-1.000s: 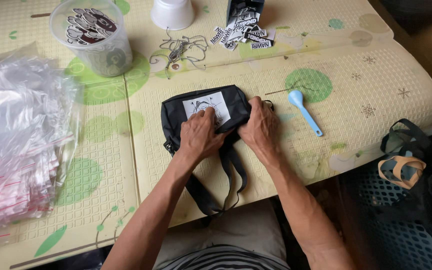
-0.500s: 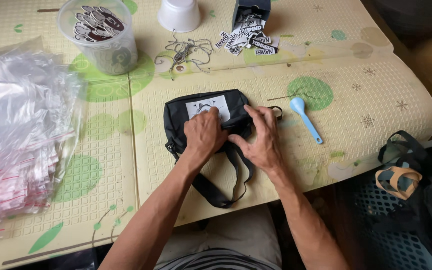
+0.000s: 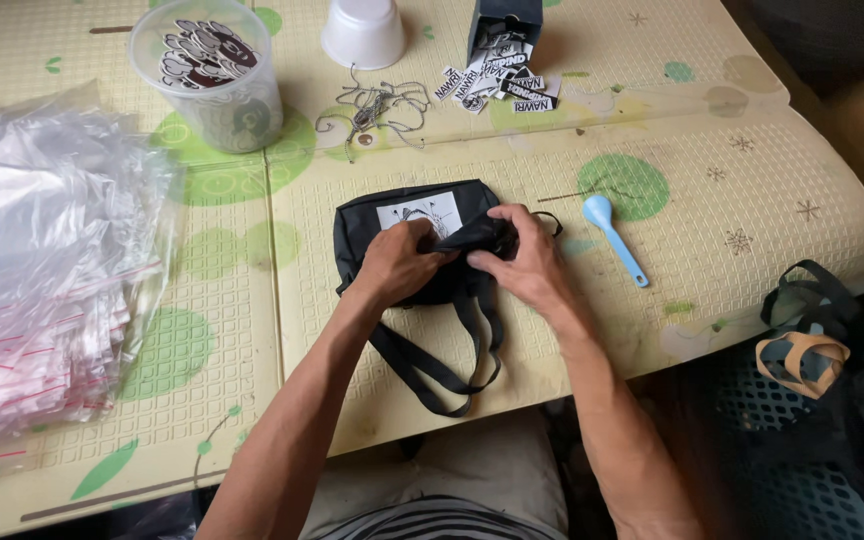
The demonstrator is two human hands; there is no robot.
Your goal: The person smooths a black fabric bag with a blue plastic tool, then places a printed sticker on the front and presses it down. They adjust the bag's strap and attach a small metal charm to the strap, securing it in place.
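Note:
A small black fabric bag (image 3: 364,222) with a white printed patch lies on the yellow-green foam mat (image 3: 652,300) in front of me. My left hand (image 3: 397,262) and my right hand (image 3: 522,262) both pinch a fold of the bag's black fabric at its middle, fingertips almost touching. The bag's black strap (image 3: 432,375) loops down toward the mat's near edge.
A pile of clear zip bags (image 3: 42,270) covers the left. At the back stand a clear tub of stickers (image 3: 210,70), a white cup (image 3: 363,32), loose strings (image 3: 372,105) and a dark box spilling tags (image 3: 497,70). A blue spoon (image 3: 614,238) lies right. More black bags (image 3: 832,350) lie beyond the mat's right edge.
Both hands have drawn together from flat on the bag to pinching and folding its fabric at the middle.

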